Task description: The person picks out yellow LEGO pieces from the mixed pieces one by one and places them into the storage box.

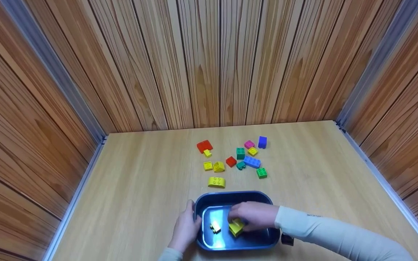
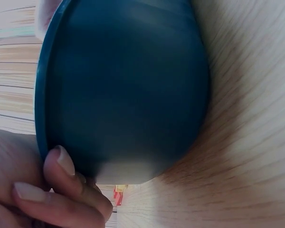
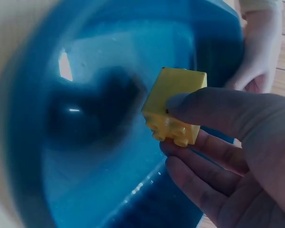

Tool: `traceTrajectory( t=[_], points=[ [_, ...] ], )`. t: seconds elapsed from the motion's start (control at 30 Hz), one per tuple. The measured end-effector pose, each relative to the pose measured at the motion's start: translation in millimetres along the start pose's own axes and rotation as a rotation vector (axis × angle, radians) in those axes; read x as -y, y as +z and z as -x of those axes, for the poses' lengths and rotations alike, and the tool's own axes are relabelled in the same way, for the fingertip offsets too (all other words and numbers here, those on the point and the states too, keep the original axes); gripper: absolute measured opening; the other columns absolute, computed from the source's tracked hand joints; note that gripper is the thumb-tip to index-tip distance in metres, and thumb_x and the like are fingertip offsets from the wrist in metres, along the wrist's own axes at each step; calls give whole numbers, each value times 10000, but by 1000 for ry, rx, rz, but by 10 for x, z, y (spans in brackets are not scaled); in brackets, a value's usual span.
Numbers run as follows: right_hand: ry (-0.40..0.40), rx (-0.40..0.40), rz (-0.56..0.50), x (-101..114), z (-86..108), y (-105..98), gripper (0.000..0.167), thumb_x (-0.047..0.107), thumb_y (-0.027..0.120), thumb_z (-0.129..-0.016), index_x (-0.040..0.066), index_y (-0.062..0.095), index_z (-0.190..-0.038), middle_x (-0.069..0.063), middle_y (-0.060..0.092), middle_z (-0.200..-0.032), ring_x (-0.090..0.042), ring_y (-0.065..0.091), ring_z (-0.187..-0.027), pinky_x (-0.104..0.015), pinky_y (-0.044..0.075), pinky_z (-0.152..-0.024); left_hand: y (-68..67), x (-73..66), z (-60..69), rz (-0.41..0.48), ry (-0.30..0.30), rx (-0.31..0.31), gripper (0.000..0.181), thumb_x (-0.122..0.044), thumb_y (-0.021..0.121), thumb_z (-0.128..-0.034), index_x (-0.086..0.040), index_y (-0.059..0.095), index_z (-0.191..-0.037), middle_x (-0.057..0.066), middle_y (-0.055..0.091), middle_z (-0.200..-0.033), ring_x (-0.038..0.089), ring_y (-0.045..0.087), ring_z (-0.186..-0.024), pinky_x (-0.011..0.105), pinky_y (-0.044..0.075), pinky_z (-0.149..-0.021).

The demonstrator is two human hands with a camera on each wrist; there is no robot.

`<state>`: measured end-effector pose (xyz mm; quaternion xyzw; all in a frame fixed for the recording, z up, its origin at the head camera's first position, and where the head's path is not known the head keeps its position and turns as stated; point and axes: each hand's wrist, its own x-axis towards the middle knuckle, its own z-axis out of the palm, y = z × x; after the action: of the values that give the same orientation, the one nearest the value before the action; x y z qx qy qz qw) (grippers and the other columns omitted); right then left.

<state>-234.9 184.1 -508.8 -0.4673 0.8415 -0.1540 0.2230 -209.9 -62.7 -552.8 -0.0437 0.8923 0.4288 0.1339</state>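
Note:
A dark blue plastic tub [image 1: 235,247] stands near the front of the table. On its left side my left hand [image 1: 186,225] grips the rim; the left wrist view shows the fingers [image 2: 61,164] bent at the tub's edge. Inside the tub, my right hand [image 1: 253,214] holds a yellow toy brick [image 3: 178,92] between thumb and fingers, its studs pointing down in the right wrist view. To the left of that brick, a small yellow piece [image 1: 215,227] lies on the tub floor, partly lost in glare.
Beyond the tub lie several loose bricks, among them a yellow curved brick [image 1: 216,182], a red brick [image 1: 231,161], a long blue brick [image 1: 252,162], a green brick [image 1: 262,173] and a purple-blue block [image 1: 262,142]. Wood-panelled walls [image 1: 205,65] enclose the table [image 1: 140,188].

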Motion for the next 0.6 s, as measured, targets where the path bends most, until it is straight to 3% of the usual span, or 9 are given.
traceTrajectory(
  t=[0.13, 0.27, 0.37, 0.5, 0.6],
  points=[
    [-25, 15, 7, 10, -26, 66, 414, 118, 754, -801, 216, 636, -1185, 128, 626, -1085, -2, 578, -959, -216, 516, -829, 5, 13, 7, -11, 27, -11, 499, -59, 603, -893, -8, 412, -1351, 249, 527, -1300, 369, 521, -1191, 505, 446, -980],
    [-37, 28, 24, 15, -37, 120, 381, 109, 760, -797, 214, 645, -1144, 126, 622, -1045, 0, 575, -910, -188, 512, -791, 3, 29, 24, -37, 78, -34, 365, -50, 617, -874, -38, 469, -1207, 168, 624, -1055, 288, 627, -931, 450, 545, -810],
    [-36, 39, 35, 11, -39, 144, 384, 108, 765, -794, 221, 643, -1140, 130, 621, -1034, 1, 576, -888, -178, 512, -773, 1, 38, 35, -50, 108, -47, 309, -43, 625, -865, -57, 470, -1131, 91, 598, -895, 214, 587, -772, 401, 541, -675],
    [-34, 48, 34, 6, -42, 147, 401, 103, 763, -795, 231, 639, -1154, 138, 622, -1036, 5, 578, -885, -172, 511, -772, 1, 33, 31, -48, 93, -46, 324, -47, 621, -865, -55, 472, -1153, 93, 605, -914, 204, 591, -783, 395, 550, -688],
    [-37, 53, 33, 7, -43, 142, 407, 97, 757, -801, 231, 639, -1168, 137, 628, -1049, 6, 582, -897, -178, 513, -788, 3, 26, 22, -44, 70, -43, 363, -55, 618, -869, -51, 473, -1202, 127, 626, -1017, 230, 620, -876, 420, 557, -774]
  ],
)
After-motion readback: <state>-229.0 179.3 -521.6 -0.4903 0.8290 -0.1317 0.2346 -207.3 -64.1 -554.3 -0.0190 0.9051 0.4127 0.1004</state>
